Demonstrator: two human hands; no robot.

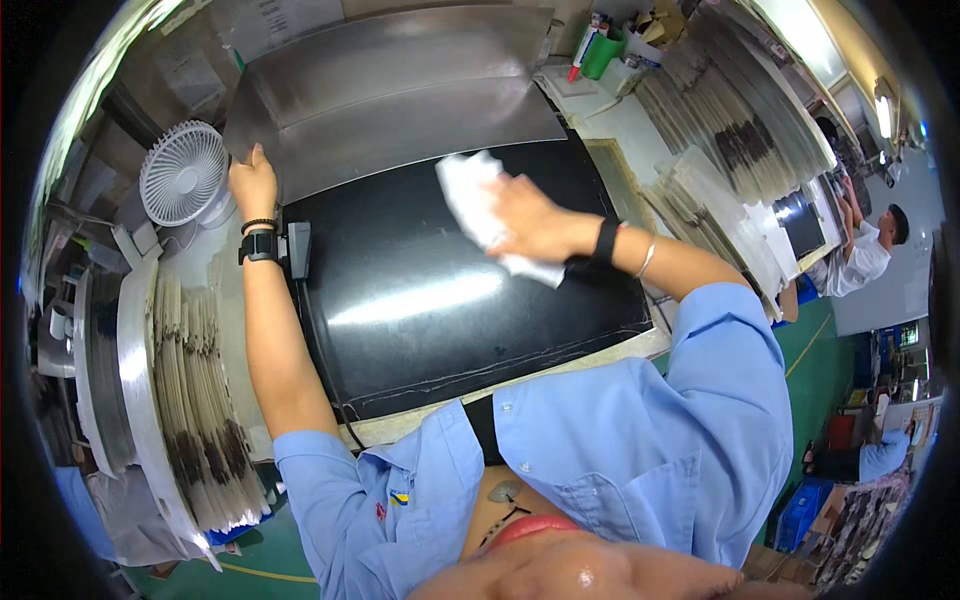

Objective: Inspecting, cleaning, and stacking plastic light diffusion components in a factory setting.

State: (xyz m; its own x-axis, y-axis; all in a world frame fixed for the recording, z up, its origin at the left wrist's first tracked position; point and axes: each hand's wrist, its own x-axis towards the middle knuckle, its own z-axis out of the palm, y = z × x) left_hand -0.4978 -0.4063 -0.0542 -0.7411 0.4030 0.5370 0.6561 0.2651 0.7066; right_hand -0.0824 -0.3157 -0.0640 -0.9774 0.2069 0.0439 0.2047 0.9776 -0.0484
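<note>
My right hand [535,215] presses a crumpled white cloth [468,195] over the glossy black mat [420,260], and both are slightly blurred. Beyond it, a large shiny metal sheet [400,125] tilts up at the back, its near edge along the mat's far side. My left hand [253,187] is closed at the sheet's left edge and appears to grip it; part of the fingers is hidden. A small dark grey device [299,250] sits by my left wrist, at the mat's left border.
A white fan [185,175] stands at the far left. Stacks of thin sheets rise at the left [190,390] and right [735,110]. A green cup [602,52] with markers is at the back right. Co-workers are visible at the far right, one in a white shirt [862,255].
</note>
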